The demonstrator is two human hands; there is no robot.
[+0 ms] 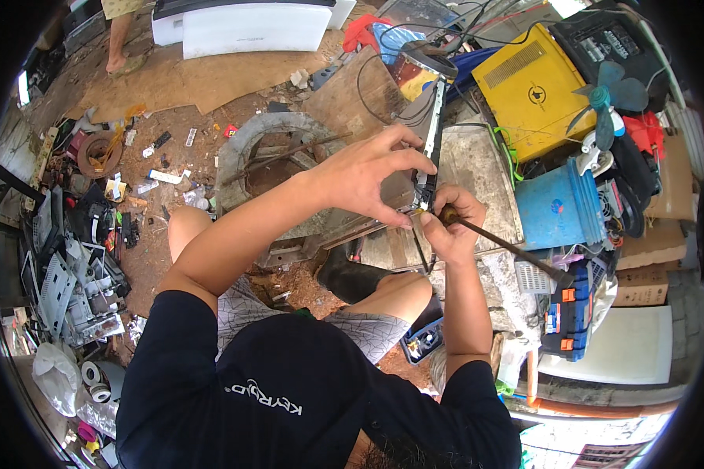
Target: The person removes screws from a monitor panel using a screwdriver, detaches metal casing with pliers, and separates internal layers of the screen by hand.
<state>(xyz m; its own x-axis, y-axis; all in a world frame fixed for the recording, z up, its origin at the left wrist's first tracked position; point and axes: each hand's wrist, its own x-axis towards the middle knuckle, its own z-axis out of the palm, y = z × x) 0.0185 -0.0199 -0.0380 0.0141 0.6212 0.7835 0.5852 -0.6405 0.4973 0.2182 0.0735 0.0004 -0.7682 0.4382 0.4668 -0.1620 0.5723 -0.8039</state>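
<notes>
Left hand [365, 176]: grip wide, fingers at long strip [435, 125], apparently steadying it.
Right hand [460, 224]: narrow around long tool [512, 250], perhaps tucked back to free fingertips.

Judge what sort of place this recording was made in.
Probably an informal salvage or repair yard: a heap of dismantled parts lies at the left, the dirt floor is littered with small scraps, and a blue-and-black toolbox sits at the right.
</notes>
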